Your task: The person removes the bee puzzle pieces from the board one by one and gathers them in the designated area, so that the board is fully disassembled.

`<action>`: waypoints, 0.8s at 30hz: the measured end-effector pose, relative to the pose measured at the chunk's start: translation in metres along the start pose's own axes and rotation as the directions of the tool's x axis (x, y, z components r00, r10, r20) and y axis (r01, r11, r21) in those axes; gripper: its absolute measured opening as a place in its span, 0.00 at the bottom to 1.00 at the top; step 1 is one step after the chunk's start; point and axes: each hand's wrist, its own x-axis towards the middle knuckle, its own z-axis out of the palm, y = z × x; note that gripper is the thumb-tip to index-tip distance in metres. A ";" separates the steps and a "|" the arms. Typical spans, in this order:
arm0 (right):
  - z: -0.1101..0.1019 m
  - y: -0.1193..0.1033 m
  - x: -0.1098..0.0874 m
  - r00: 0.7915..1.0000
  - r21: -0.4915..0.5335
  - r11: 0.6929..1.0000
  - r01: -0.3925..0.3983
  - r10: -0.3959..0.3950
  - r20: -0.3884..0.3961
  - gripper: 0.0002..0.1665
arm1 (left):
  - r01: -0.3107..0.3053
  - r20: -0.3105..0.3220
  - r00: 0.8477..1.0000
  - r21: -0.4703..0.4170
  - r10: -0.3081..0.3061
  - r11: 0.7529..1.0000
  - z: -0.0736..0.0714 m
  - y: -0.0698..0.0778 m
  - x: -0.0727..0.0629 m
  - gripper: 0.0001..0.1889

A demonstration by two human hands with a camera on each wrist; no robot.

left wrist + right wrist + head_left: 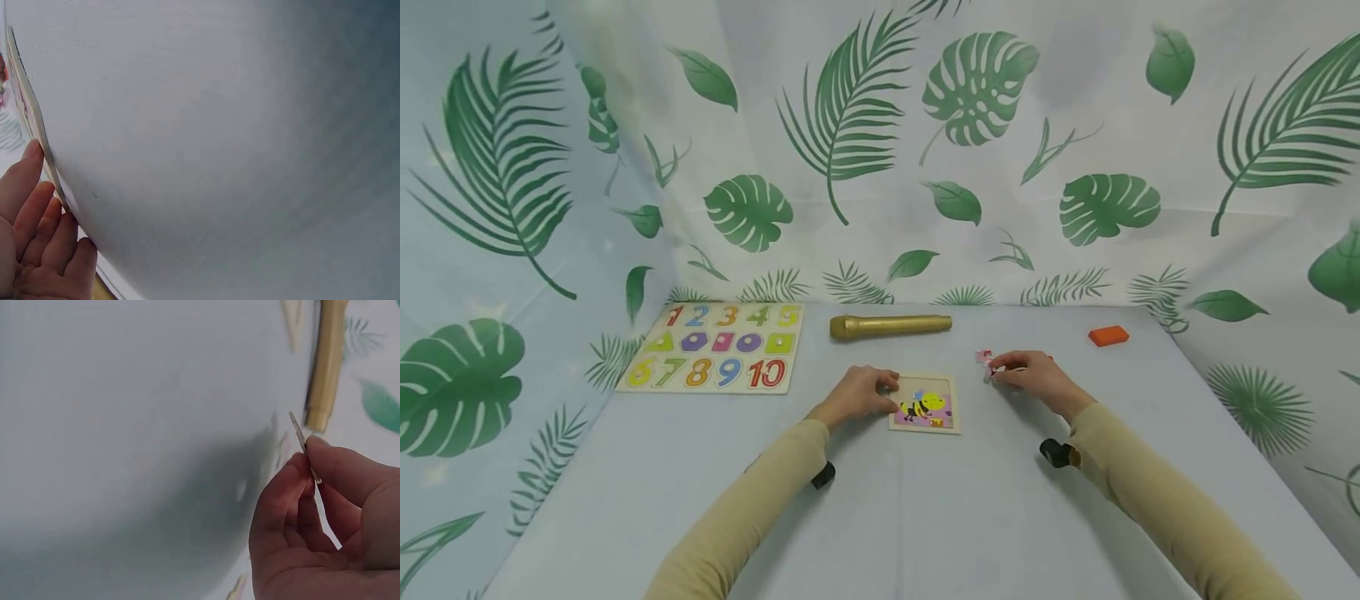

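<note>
A small square wooden picture puzzle (957, 404) lies mid-table, showing a yellow-and-black bee and a honey pot on pink. My left hand (859, 392) holds its left side, fingertips at the upper left corner and thumb lower down. The left wrist view shows that thumb (32, 150) against the pale rim of the puzzle (40, 125). To the right of the puzzle, my right hand (1037, 377) pinches a thin flat puzzle piece (296, 428) between thumb and fingers, seen edge-on from the wrist. Pink pieces (984, 357) show beside these fingertips; the hand partly hides what lies behind it.
A wooden number and shape board (681, 360) lies at the back left. Behind the puzzle is a gold microphone (895, 325). An orange block (1108, 335) sits at the back right. Leaf-patterned cloth (880, 225) hangs around the table's far edge and sides.
</note>
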 end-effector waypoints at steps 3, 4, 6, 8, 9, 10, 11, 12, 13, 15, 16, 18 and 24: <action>-0.002 0.008 0.002 1.000 -0.004 1.000 0.001 -0.001 0.007 0.17 | 0.004 0.003 1.000 0.008 -0.004 1.000 0.001 0.000 0.000 0.19; -0.002 0.009 0.002 1.000 -0.004 1.000 0.006 -0.005 0.014 0.17 | 0.003 0.003 1.000 0.007 -0.003 1.000 0.000 0.000 0.000 0.19; -0.002 0.009 0.002 1.000 -0.014 1.000 0.018 -0.018 0.026 0.17 | 0.005 0.004 1.000 0.004 -0.005 1.000 0.000 0.000 0.000 0.19; -0.001 0.007 0.003 0.999 -0.029 0.999 0.027 -0.026 0.032 0.17 | -0.002 0.001 1.000 0.002 0.002 1.000 0.000 0.001 -0.001 0.19; 0.000 0.007 0.004 0.999 -0.033 0.999 0.028 -0.027 0.034 0.17 | -0.004 0.000 1.000 0.001 0.004 1.000 0.000 0.001 -0.001 0.18; 0.000 0.006 0.005 0.999 -0.039 0.999 0.032 -0.031 0.035 0.17 | -0.007 -0.002 1.000 0.001 0.007 1.000 0.000 0.001 -0.001 0.18; 0.001 0.005 0.006 0.999 -0.045 0.999 0.031 -0.029 0.037 0.17 | -0.008 -0.002 1.000 0.001 0.008 1.000 0.000 0.001 -0.001 0.18; 0.002 0.005 0.007 0.999 -0.048 0.998 0.030 -0.028 0.039 0.17 | -0.012 -0.003 1.000 0.005 0.012 1.000 0.000 0.001 -0.001 0.18; 0.003 0.005 0.008 0.999 -0.051 0.998 0.030 -0.028 0.041 0.17 | -0.013 -0.004 1.000 0.008 0.013 1.000 0.000 0.001 -0.001 0.18; 0.004 0.005 0.011 0.998 -0.065 0.997 0.039 -0.036 0.043 0.16 | -0.015 -0.003 1.000 0.013 0.015 1.000 0.001 0.000 -0.001 0.18; 0.005 0.004 0.012 0.998 -0.086 0.995 0.050 -0.047 0.040 0.15 | -0.014 -0.002 1.000 0.014 0.014 1.000 0.001 0.000 -0.001 0.18; 0.008 0.004 0.014 0.997 -0.144 0.986 0.081 -0.078 0.027 0.12 | -0.016 -0.003 1.000 0.020 0.016 1.000 0.001 0.000 0.000 0.19; 0.013 -0.003 0.015 0.979 -0.327 0.926 0.189 -0.205 -0.013 0.04 | -0.005 0.001 1.000 0.027 0.005 1.000 0.001 0.000 0.001 0.19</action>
